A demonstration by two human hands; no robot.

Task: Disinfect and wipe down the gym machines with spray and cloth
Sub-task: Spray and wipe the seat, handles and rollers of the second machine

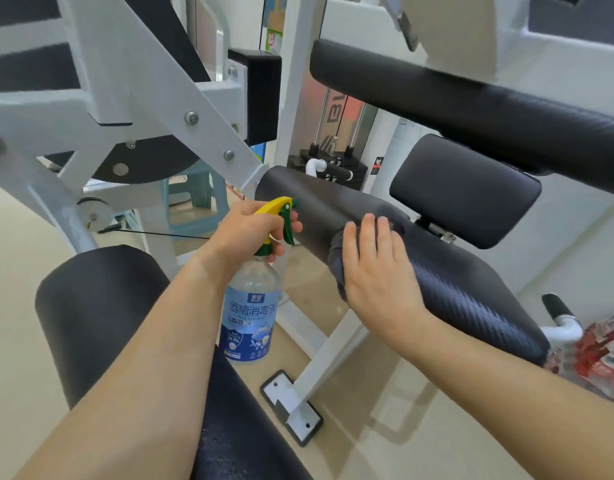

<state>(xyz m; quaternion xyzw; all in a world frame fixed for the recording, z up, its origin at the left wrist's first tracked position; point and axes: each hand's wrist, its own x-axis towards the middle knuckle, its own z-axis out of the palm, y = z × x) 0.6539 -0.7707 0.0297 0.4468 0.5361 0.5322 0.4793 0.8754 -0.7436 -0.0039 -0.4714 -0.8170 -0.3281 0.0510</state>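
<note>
My left hand (250, 230) grips the neck of a clear disinfectant spray bottle (252, 313) with a blue label and a yellow-green trigger, nozzle pointing right toward a long black padded roller (454, 289). My right hand (378, 268) lies flat on a dark grey cloth (335, 258), pressing it against the middle of that roller. Most of the cloth is hidden under the palm.
The white machine frame (153, 84) rises at the left. A second black pad (461, 188) and a long upper pad (472, 105) sit behind the roller. Another black roller (97, 317) is under my left arm. A floor bracket (291, 407) stands below; red packaging (600, 355) lies far right.
</note>
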